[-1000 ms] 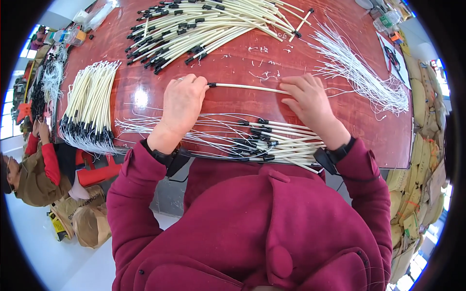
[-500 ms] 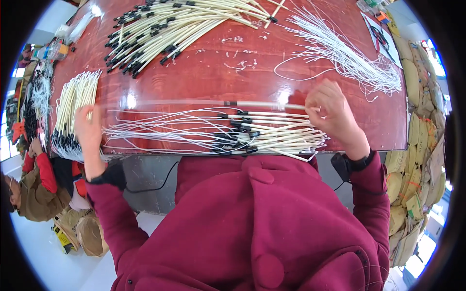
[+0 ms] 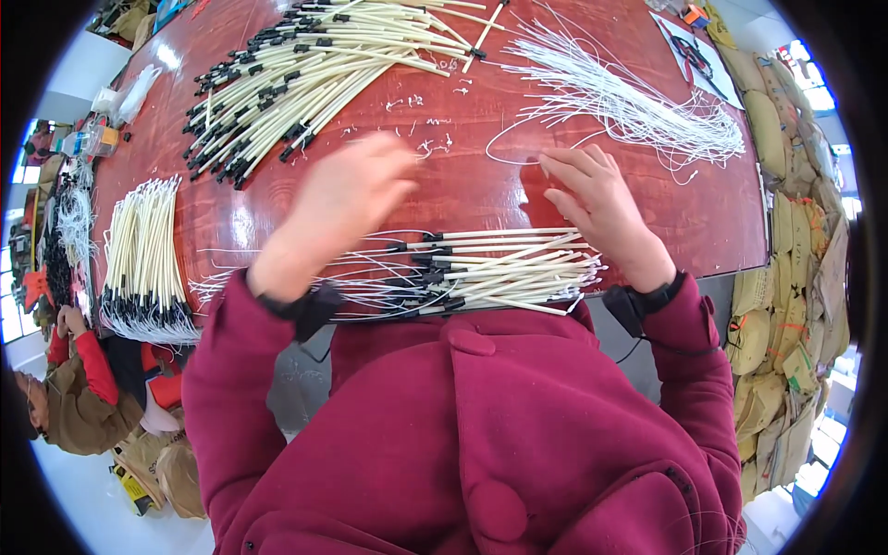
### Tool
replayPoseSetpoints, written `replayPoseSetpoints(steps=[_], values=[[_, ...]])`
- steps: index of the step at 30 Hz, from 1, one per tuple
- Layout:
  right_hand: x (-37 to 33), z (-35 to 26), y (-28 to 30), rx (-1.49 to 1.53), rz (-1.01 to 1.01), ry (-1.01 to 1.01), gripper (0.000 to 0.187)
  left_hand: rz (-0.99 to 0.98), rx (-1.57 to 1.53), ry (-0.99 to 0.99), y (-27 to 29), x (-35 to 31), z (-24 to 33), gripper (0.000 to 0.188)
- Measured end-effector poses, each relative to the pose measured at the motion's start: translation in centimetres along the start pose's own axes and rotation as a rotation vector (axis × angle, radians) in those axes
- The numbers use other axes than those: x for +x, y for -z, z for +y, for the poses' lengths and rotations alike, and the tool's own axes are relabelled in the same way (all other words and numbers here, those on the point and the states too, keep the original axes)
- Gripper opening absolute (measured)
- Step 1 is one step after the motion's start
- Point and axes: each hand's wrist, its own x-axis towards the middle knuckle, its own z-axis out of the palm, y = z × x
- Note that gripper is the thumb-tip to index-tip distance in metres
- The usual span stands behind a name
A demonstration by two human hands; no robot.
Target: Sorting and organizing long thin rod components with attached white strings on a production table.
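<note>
My left hand point(image 3: 356, 190), smeared by motion, hovers over the middle of the table; its fingers and anything in them cannot be made out. My right hand point(image 3: 599, 202) is open, fingers stretched and apart, its fingertips beside a loop of the loose white cords point(image 3: 647, 120); whether they touch it is unclear. Below both hands, along the near edge, lies a row of cream rods with black end pieces point(image 3: 518, 268), their white cords point(image 3: 361, 268) trailing left, partly under my left forearm. Farther off lies a big heap of cream rods with black ends point(image 3: 314, 79).
A tidy bundle of corded rods point(image 3: 143, 240) sits at the left of the red table point(image 3: 444, 194). Pliers point(image 3: 692, 57) rest on a white sheet at the far right. White scraps point(image 3: 435, 146) are scattered mid-table. Stacked sacks point(image 3: 786, 268) stand right; another person point(image 3: 74, 388) is at left.
My left hand has swung from the left bundle to mid-table. The rod and cord stretched between my hands no longer show there. My right hand has opened its fingers beside the cord loop.
</note>
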Motion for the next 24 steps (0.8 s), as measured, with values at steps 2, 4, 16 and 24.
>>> replayPoseSetpoints(steps=[2, 4, 16, 24], values=[[0.6, 0.0, -0.9, -0.056, 0.013, 0.008, 0.040, -0.055, 0.027, -0.166, -3.5, 3.7, 1.2, 0.017], [0.7, 0.1, -1.5, -0.127, -0.019, -0.007, 0.042, -0.084, 0.060, -0.227, -6.2, 6.6, 1.0, 0.014], [-0.2, 0.3, -1.5, -0.084, -0.094, -0.012, 0.041, -0.385, 0.011, -0.140, -7.7, 8.3, 2.6, 0.010], [-0.5, 0.0, -1.9, -0.032, -0.048, -0.033, 0.037, -0.165, -0.133, -0.296, -7.9, 7.3, 0.6, 0.013]])
